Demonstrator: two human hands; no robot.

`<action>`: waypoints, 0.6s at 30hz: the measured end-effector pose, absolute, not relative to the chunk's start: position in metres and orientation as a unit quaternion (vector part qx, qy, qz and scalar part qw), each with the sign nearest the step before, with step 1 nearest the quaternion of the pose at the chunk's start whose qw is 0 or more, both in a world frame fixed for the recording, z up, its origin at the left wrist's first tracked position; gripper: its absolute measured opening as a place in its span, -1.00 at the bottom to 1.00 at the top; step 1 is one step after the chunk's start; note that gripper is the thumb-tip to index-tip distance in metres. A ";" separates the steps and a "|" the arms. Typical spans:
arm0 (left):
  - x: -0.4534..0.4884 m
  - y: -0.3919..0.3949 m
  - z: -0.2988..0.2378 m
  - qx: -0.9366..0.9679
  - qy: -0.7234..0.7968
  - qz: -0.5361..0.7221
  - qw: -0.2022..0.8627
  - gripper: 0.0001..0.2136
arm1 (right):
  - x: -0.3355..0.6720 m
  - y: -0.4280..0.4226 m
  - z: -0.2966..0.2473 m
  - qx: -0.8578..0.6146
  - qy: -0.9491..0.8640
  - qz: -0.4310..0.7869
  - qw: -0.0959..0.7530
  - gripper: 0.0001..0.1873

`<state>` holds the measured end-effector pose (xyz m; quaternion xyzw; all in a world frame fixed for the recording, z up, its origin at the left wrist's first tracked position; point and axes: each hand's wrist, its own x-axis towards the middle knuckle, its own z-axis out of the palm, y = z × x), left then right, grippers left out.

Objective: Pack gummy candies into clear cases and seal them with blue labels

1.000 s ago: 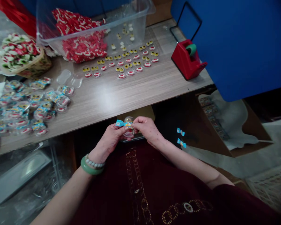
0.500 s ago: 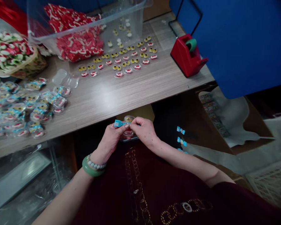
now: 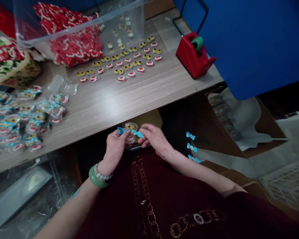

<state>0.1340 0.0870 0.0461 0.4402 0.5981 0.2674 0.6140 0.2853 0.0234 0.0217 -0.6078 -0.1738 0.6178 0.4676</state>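
My left hand (image 3: 115, 146) grips a small clear plastic blister pack (image 3: 131, 125) above my lap, at the table's front edge. Gummy candies show inside it, a yellow one at the top and a reddish one below. A blue printed label (image 3: 134, 132) lies across the pack, its left end under my left thumb. At the label's right end is my right hand (image 3: 154, 137), its fingers apart and its fingertips touching or very near the label. Several more blue labels (image 3: 192, 147) lie in a column on a dark surface to the right.
On the table (image 3: 99, 106) stand rows of eye and mouth gummies (image 3: 131, 73), a pile of labelled packs (image 3: 32, 119) and a red tape dispenser (image 3: 195, 56). Behind are a clear bin (image 3: 129, 13) with red gummies and a basket (image 3: 27, 71). A cardboard box (image 3: 259, 142) sits lower right.
My right fingers have loosened from their pinch at the label's middle and moved to its right end, which now shows. The camera view has shifted slightly.
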 end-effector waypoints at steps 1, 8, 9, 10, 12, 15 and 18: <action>0.133 0.088 0.046 0.437 0.602 0.272 0.611 -0.79 | 0.289 0.023 0.022 -0.621 -0.168 0.601 0.475 -0.58; 0.134 0.087 0.055 0.414 0.591 0.275 0.636 -0.74 | 0.295 0.027 0.030 -0.546 -0.178 0.632 0.520 -0.80; 0.136 0.086 0.056 0.408 0.590 0.278 0.639 -0.74 | 0.293 0.027 0.030 -0.532 -0.178 0.639 0.527 -0.82; 0.137 0.086 0.058 0.400 0.589 0.278 0.644 -0.75 | 0.291 0.026 0.029 -0.523 -0.176 0.642 0.533 -0.84; 0.139 0.085 0.062 0.382 0.585 0.268 0.664 -0.77 | 0.288 0.024 0.027 -0.515 -0.165 0.645 0.539 -0.84; 0.140 0.086 0.067 0.344 0.573 0.230 0.707 -0.78 | 0.286 0.021 0.021 -0.501 -0.136 0.662 0.541 -0.82; 0.140 0.085 0.070 0.298 0.558 0.190 0.751 -0.79 | 0.286 0.020 0.016 -0.459 -0.114 0.691 0.547 -0.78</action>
